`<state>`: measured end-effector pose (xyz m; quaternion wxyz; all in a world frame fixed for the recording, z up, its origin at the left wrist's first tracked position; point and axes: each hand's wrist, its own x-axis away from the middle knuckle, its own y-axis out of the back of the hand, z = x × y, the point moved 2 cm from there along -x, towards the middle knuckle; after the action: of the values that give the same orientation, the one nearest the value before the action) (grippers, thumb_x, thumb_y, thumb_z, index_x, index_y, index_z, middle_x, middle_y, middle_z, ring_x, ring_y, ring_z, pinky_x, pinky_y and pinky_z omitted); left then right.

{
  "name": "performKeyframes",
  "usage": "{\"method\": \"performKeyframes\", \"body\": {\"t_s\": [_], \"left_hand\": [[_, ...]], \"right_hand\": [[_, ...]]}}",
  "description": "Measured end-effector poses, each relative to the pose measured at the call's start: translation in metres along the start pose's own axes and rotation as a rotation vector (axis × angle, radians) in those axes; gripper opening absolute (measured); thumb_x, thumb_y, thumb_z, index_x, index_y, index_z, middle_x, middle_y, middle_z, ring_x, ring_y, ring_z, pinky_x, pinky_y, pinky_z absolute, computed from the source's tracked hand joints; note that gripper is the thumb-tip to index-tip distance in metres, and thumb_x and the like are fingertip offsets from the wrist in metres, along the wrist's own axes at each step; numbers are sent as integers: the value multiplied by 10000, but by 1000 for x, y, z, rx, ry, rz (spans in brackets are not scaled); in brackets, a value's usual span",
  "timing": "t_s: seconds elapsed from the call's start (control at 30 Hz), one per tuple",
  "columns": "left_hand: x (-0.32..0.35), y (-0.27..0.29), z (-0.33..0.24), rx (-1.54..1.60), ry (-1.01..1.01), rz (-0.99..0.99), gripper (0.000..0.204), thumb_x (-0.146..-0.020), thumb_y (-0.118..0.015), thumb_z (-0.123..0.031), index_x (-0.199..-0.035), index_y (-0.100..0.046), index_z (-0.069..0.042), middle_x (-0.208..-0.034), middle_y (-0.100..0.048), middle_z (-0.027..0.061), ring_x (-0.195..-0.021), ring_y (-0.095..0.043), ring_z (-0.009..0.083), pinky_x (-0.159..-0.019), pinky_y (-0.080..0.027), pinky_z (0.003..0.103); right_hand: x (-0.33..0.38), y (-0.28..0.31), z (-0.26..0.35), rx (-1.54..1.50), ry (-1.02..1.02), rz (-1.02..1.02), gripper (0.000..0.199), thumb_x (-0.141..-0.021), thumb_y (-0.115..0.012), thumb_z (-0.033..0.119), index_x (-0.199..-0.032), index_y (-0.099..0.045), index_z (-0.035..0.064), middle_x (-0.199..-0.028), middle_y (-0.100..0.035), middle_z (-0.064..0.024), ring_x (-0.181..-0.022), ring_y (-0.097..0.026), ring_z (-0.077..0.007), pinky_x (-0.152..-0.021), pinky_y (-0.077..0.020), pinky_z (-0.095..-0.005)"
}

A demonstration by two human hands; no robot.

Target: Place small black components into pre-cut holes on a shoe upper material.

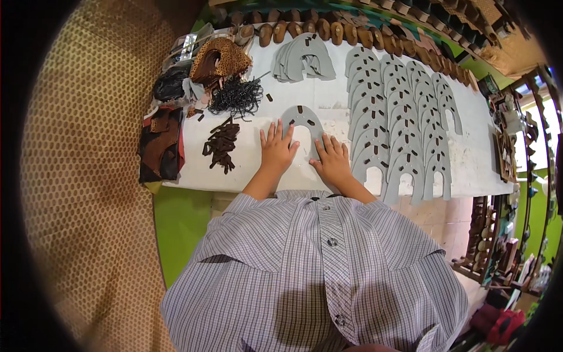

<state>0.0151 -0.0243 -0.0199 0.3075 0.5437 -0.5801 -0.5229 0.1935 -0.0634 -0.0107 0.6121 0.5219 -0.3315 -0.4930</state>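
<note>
A grey horseshoe-shaped piece (308,117) lies on the white table in front of me, its curve pointing away. Small dark brown strips sit on it, at the top and on the sides. My left hand (277,146) rests flat on its left arm with the fingers spread. On the opposite arm lies my right hand (332,157), also flat, fingers apart. Both palms cover the lower parts of the piece. To the left of my hands is a loose pile of dark brown strips (221,146).
Overlapping rows of grey horseshoe pieces (369,100) with brown strips fill the table's right side. A stack of similar pieces (287,61) lies farther back. Black stringy material (236,97) and leopard-print pieces (220,56) crowd the back left. Brown footwear (337,33) lines the far edge.
</note>
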Motion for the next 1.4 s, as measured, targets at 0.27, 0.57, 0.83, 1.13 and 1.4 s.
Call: {"method": "performKeyframes", "body": {"t_s": [0.27,0.57,0.83,1.13,1.4], "left_hand": [[36,14,7,66,-49,134,538,-840,-518,-375,-1303,-436,-114,-1384,-350,164,-1300,-289,316,-1062,-167,503],[41,32,35,-65,-306,46,288,-824,-569,-313,-1039,-620,-127,-1145,-568,30,-1179,-451,207,-1018,-266,515],[23,28,33,-76,-534,-135,73,-776,-609,-186,-810,-626,-124,-1071,-576,-15,-1154,-469,195,-1027,-201,595],[4,54,-11,3,-375,-269,65,-772,-535,-147,-797,-537,-87,-1239,-473,90,-1237,-363,295,-1017,-136,628],[-20,81,-115,-27,-201,-243,69,-778,-521,-142,-782,-559,-85,-1274,-465,91,-1269,-312,323,-1011,-75,651]], "right_hand": [[4,16,-7,-40,64,-71,315,-807,-576,282,-1087,-587,138,-1157,-519,-42,-1161,-422,-242,-997,-266,-500],[3,11,1,75,132,-146,210,-759,-608,182,-964,-611,137,-988,-566,-15,-1049,-493,-202,-961,-316,-471],[-3,17,-1,140,93,-204,169,-720,-621,165,-884,-615,127,-963,-568,-4,-1032,-499,-197,-958,-322,-477],[10,56,-12,52,68,-397,108,-726,-628,132,-833,-625,143,-932,-579,11,-1005,-508,-176,-934,-337,-435],[53,122,-80,-128,87,-503,101,-704,-651,101,-799,-655,133,-865,-587,-13,-921,-532,-206,-862,-375,-377]]}}
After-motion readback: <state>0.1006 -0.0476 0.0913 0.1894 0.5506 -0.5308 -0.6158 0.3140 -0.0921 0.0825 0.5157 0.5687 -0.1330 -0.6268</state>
